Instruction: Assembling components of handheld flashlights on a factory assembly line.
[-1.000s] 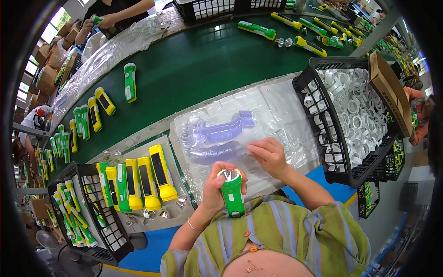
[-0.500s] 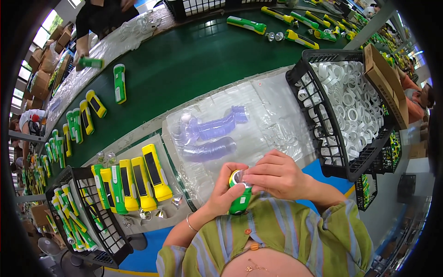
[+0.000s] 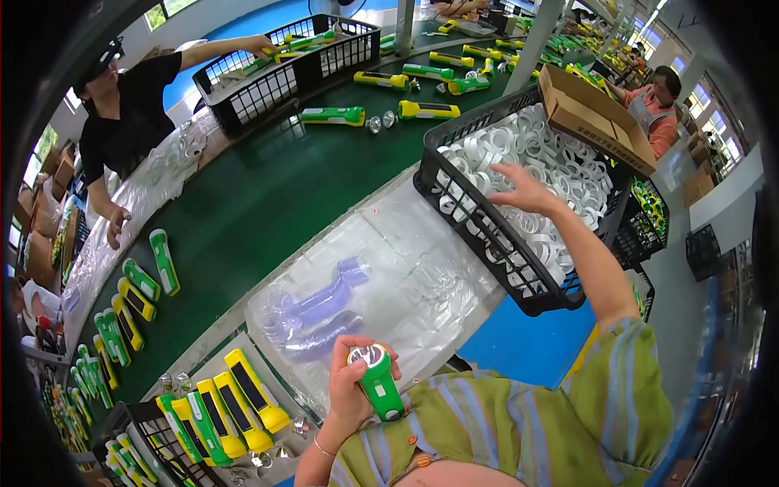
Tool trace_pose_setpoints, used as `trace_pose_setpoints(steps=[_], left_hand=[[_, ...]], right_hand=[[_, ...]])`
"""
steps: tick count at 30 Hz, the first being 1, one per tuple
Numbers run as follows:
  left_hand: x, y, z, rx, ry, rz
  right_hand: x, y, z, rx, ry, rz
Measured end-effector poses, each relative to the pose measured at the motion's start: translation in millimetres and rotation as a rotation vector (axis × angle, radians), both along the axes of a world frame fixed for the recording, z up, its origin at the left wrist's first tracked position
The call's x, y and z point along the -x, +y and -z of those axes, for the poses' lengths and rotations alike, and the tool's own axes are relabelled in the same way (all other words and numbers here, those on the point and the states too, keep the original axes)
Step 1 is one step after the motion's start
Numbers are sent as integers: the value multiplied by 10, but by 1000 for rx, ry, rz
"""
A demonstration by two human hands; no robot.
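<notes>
My left hand (image 3: 347, 388) grips a green flashlight (image 3: 383, 391) close to my body, its head with a shiny reflector tilted upward. My right arm is stretched out, and my right hand (image 3: 523, 191) hovers with fingers spread over a black plastic crate (image 3: 495, 237) heaped with white plastic rings (image 3: 574, 174). No ring shows in that hand. Between the hands and the conveyor, nested stacks of clear bluish lens discs (image 3: 329, 302) lie on a plastic-covered worktop (image 3: 406, 268).
Yellow and green flashlights (image 3: 246, 398) lie in a row at lower left by another black crate (image 3: 150, 430). More line the green conveyor belt (image 3: 268, 187). A cardboard box (image 3: 596, 118) rests on the ring crate's far side. Across the belt, a co-worker (image 3: 130, 114) reaches into a crate (image 3: 296, 79).
My right hand has left the flashlight and reached out right to the ring crate. My left hand keeps the flashlight. The view has swung right; the co-worker's arm now extends into the far crate.
</notes>
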State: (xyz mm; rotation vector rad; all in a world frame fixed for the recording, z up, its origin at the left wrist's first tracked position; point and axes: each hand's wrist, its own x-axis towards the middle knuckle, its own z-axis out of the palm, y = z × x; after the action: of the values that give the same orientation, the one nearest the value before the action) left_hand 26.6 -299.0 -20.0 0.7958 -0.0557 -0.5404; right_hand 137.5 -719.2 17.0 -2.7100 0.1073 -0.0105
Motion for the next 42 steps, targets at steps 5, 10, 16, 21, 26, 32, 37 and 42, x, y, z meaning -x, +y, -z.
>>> trace_pose_setpoints(steps=[5,10,16,21,26,32,37,42], left_hand=[[-10,22,29,-14,-6,-19],[-55,-5,32,-14,14,-29],[-114,-31,56,1,21,-8],[-126,-31,39,19,19,-6],[-95,48,72,3,10,-50],[-54,78,117,25,12,-76],[-40,52,102,53,33,-71],[-8,71,115,69,3,-75]], right_hand=[[-609,219,539,-20,-33,-17],[-682,345,189,-143,425,131],[-699,386,114,-331,600,165],[-683,349,154,-299,491,101],[-722,69,321,-305,472,-10],[-706,-57,345,-509,425,94],[-812,315,412,14,342,133],[-759,107,707,29,185,32]])
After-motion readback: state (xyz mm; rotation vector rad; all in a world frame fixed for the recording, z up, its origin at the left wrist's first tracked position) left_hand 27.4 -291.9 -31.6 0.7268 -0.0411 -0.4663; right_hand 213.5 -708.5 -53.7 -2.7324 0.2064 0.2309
